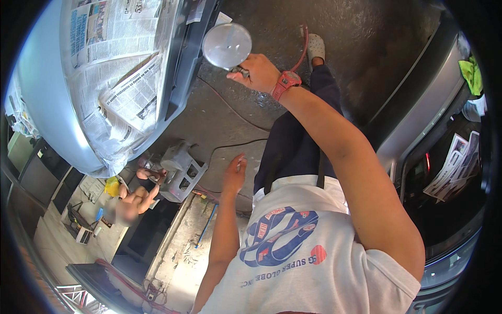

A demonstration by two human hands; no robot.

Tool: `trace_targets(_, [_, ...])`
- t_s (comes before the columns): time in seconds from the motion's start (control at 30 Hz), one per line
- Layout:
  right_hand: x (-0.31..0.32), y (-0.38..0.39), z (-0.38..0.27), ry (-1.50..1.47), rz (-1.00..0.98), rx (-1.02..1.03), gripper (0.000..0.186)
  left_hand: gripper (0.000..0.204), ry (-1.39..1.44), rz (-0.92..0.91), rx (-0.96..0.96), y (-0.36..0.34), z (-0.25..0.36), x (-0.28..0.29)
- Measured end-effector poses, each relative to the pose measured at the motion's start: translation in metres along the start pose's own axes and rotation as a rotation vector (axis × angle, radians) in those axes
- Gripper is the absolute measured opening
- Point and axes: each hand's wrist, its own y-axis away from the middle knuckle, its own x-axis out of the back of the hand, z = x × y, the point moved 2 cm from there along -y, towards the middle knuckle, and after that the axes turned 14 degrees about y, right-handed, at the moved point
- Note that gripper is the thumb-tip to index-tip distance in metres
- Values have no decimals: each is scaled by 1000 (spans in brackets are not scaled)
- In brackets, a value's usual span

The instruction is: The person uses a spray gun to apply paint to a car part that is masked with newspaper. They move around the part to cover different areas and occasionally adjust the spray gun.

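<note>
My right hand (254,73), with a red watch on its wrist, is closed around a spray gun (227,46). The gun's round silver cup faces up and hides most of its body. It is close to the edge of a grey-blue car panel (180,78), but I cannot tell whether they touch. From near my right wrist a red hose (303,49) runs away toward the far side. Low in front of my body hangs my left hand (234,175), its fingers loosely apart and holding nothing.
Newspaper (130,94) and clear plastic mask the car at left. A grey plastic car part (180,175) stands near a crouching person (137,196). Hoses (230,104) cross the dark floor. At right is another car (408,125), with newspaper sheets (452,167) beside it.
</note>
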Motion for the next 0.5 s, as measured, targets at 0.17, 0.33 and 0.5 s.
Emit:
trace_targets(0.17, [12,-18,27,88,204,-12,36,44,-3,-28,1,-5,0,-4])
trace_targets(0.33, [8,-13,42,129,304,-35,31,47,3,-57,9,-13,2,-2])
trace_targets(0.5, [-14,-2,44,11,265,78,37,47,16,-71,-15,-22,11,-8])
